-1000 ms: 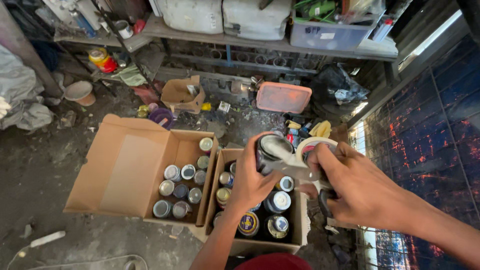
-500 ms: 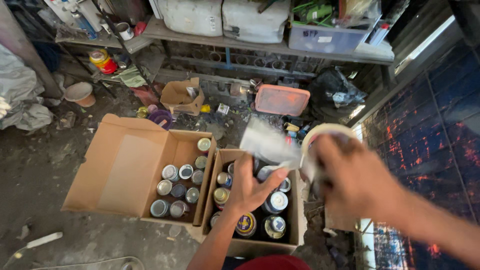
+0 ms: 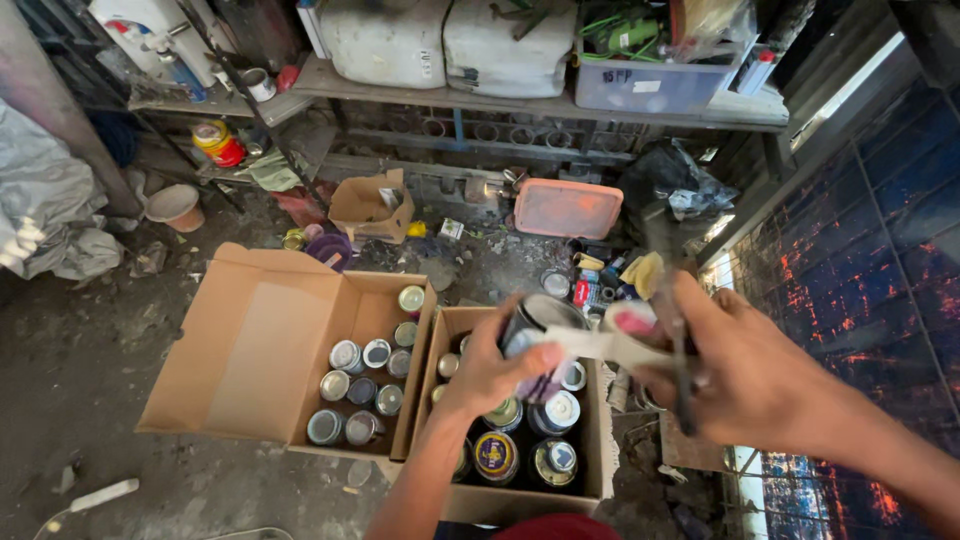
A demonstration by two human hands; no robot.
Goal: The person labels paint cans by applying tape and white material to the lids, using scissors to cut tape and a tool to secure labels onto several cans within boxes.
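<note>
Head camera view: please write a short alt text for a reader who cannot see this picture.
Seen from above, the left hand holds a tin can over a cardboard box packed with cans, while the right hand pulls tape from a tape roll onto it. A second open box, partly filled, stands beside it on a dirty floor.

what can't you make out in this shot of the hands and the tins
Head view only:
- Round metal tin: lower body hidden by left hand.
- White tape strip: its end is hidden behind right hand.
- Dark tool in right hand: motion-blurred.
- Right cardboard box: bottom edge cut off.
</note>
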